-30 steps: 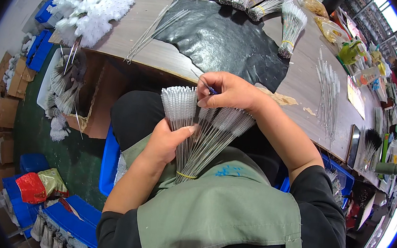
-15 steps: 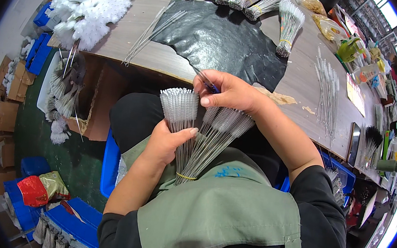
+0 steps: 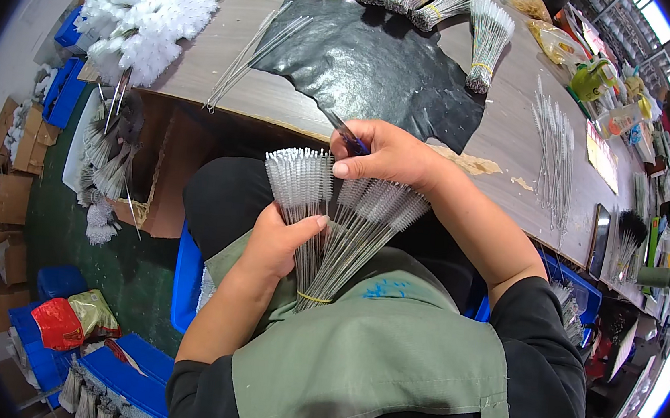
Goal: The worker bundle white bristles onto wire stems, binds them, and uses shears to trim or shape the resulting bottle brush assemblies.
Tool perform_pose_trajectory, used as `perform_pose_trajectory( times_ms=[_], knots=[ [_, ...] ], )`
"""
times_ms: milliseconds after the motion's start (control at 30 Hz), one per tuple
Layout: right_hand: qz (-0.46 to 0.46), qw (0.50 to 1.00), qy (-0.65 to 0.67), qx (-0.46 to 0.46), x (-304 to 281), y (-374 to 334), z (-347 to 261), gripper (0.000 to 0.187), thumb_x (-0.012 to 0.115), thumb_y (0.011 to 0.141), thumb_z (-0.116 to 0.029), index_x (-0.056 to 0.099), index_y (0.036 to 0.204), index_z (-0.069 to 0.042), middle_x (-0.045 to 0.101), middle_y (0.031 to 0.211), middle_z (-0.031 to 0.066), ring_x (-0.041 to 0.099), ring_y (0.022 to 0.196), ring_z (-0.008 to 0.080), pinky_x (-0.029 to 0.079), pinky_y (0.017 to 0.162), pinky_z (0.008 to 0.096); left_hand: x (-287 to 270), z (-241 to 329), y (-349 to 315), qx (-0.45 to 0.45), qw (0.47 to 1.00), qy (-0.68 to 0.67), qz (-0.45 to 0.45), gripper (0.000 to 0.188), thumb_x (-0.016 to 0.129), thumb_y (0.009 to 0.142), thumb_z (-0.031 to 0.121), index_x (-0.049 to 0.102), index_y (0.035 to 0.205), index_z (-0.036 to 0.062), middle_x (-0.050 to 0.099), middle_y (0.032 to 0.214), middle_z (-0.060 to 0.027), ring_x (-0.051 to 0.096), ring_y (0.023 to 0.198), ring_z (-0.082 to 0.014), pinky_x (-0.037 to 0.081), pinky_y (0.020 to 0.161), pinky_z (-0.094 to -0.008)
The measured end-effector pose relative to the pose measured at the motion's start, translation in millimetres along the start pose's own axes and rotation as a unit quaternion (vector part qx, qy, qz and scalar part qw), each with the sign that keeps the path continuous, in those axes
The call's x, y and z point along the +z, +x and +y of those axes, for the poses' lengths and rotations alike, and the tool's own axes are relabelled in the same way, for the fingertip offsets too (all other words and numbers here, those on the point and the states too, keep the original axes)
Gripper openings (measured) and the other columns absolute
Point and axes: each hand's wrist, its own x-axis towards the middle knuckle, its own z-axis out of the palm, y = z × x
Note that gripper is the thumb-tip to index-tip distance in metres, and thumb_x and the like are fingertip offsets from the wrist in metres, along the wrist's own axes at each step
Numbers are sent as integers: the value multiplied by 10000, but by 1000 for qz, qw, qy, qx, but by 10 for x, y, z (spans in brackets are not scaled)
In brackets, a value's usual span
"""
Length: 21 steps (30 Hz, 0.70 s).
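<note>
A fanned bundle of thin wire tube brushes [image 3: 380, 201] with white-grey bristles lies over my lap, bristle ends up and a yellow rubber band [image 3: 313, 297] round the wire ends. My left hand [image 3: 279, 240] is closed round the left part of the bundle, thumb across the wires, and a gap separates that part from the rest. Above the gap, my right hand [image 3: 384, 156] grips a slim dark metal tool [image 3: 341, 128] with blue at its handle. Its tip points up and left; the fingers hide much of it, so its exact kind is unclear.
A black sheet [image 3: 365, 67] covers part of the table [image 3: 204, 59]. Banded brush bundles [image 3: 489, 46] stand along its far edge. Loose brushes [image 3: 551, 157] lie right, beside a phone [image 3: 599, 234]. White bristle brushes [image 3: 157, 6] pile up far left; blue bins [image 3: 187, 275] flank my legs.
My right hand has turned slightly, and more of the tool's tip shows above the fingers. The left part of the bundle leans a little further left. My left hand keeps its grip.
</note>
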Motion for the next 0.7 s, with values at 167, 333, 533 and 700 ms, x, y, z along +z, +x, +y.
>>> perform_pose_trajectory(
  times_ms=[167,333,533,700],
  knots=[
    [0,1000,15,10,-12,-6,0,304,767,771,-249,559,890,-61,516,792,-46,475,768,55,405,713,219,-33,-13,-3,-18,1000,4,1,347,643,786,22,536,1114,-21,615,955,-77,608,799,-142,508,717,-294],
    [3,1000,-2,20,-15,-11,1,297,760,772,-239,561,897,-56,525,799,-42,487,781,61,406,719,221,19,20,-25,-16,1000,-6,5,279,632,804,34,549,1064,-24,619,901,-88,618,747,-159,524,670,-298],
    [14,999,23,-19,33,-38,-49,237,711,805,-200,563,916,-53,511,783,-45,465,774,57,391,713,225,59,51,-55,-29,999,-5,17,240,621,817,39,554,1034,-36,626,875,-105,622,725,-169,532,643,-305],
    [-23,999,-1,-37,11,3,67,203,588,908,-248,556,911,-47,535,774,-20,493,764,75,418,730,236,1,33,-36,-33,999,-2,-15,245,627,823,58,556,1036,-39,639,877,-111,623,725,-172,534,647,-303]
  ],
)
